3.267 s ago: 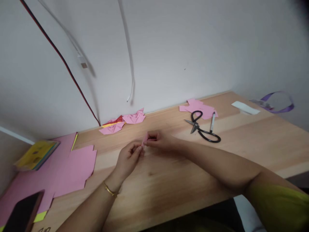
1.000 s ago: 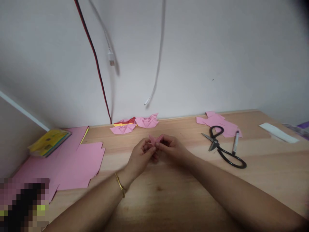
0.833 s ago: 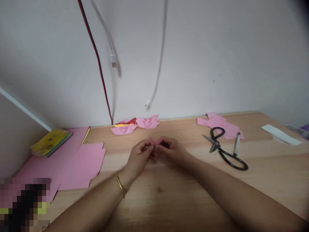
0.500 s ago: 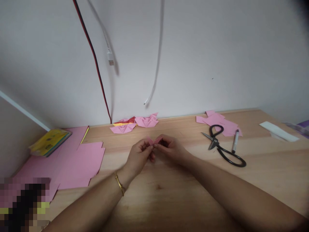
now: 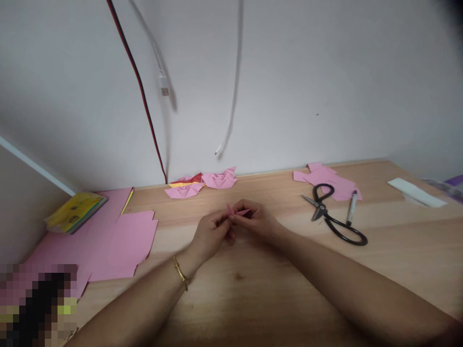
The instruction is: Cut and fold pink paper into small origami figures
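Note:
Between my two hands, over the middle of the table, is a small piece of folded pink paper [image 5: 240, 212]. Two pointed tips of it stick up past the fingers; the rest is hidden. My left hand [image 5: 216, 229], with a gold bangle on the wrist, pinches it from the left. From the right, my right hand [image 5: 257, 220] grips it with thumb and curled fingers. Beyond the hands, folded pink paper shapes [image 5: 219, 180] lie against the wall, beside a red and yellow folded piece [image 5: 188, 181].
Open black-handled scissors [image 5: 321, 208] and a marker [image 5: 352, 208] lie to the right, near pink paper pieces [image 5: 320, 176]. Larger pink sheets [image 5: 123, 246] cover the left, with a yellow packet [image 5: 74, 212] and a yellow pencil [image 5: 127, 201]. A white strip [image 5: 415, 192] lies far right. Cables [image 5: 237, 77] hang down the wall.
The folded paper has turned between my fingers, so one tip now points up and another points right. Both hands stay closed on it, nearly in place.

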`<state>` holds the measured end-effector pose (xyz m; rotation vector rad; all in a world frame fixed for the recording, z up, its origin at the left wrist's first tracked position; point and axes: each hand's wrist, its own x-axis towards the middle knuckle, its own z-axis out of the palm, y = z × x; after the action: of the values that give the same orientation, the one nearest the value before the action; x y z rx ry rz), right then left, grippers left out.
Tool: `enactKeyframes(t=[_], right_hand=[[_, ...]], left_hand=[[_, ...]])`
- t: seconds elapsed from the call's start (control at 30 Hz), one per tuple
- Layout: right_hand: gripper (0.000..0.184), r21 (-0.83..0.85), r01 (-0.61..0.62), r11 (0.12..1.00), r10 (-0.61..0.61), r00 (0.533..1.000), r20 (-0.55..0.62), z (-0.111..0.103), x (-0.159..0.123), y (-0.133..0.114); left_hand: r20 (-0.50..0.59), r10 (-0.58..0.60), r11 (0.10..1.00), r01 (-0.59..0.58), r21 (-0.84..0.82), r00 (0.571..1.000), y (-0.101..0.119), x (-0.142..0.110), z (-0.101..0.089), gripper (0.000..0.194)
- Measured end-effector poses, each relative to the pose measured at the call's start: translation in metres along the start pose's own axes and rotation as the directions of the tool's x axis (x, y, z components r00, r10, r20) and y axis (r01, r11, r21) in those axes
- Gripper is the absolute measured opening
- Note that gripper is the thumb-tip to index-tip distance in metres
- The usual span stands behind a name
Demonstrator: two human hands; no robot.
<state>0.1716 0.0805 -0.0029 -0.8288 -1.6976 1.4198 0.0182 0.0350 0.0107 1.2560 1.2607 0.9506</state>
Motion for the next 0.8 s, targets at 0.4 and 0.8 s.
enactKeyframes(t=[0.4,0.8], right_hand=[[0.021,-0.072,0.048,0.996,-0.052,0.997,-0.059,0.001,-0.002,-0.005],[0.030,0.076,-0.012,0.997,0.022,0.991,-0.131,-0.006,0.001,0.000]], left_hand=[[-0.028,0.097,0.978,-0.090,0.191,0.995,-0.004,-0.003,0.001,0.013],[-0.115,0.000,0.979,-0.023,-0.201,0.993,-0.010,0.004,-0.003,0.016]])
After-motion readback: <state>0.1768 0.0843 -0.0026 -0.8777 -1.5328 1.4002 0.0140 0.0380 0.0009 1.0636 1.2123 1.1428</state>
